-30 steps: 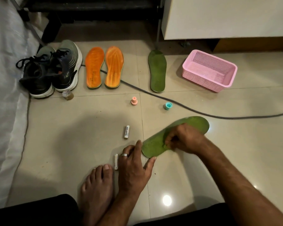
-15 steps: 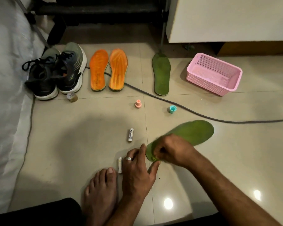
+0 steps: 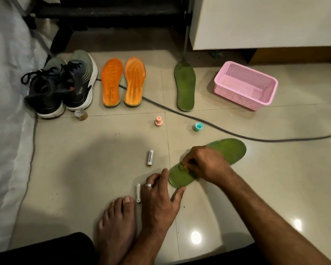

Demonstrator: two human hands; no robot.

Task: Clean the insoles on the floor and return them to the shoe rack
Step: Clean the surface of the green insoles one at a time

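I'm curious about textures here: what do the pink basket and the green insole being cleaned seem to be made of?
The pink basket looks like moulded plastic: its walls and base are a regular perforated grid with a smooth rim. The green insole under the right hand seems foam faced with matte fabric, dull with no shine; that is a guess.

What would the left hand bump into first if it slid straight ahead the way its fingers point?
Probably the near green insole: the left hand lies flat on the floor with its fingers aimed up and slightly right, and their tips already sit at that insole's heel edge. Whether they touch is unclear.
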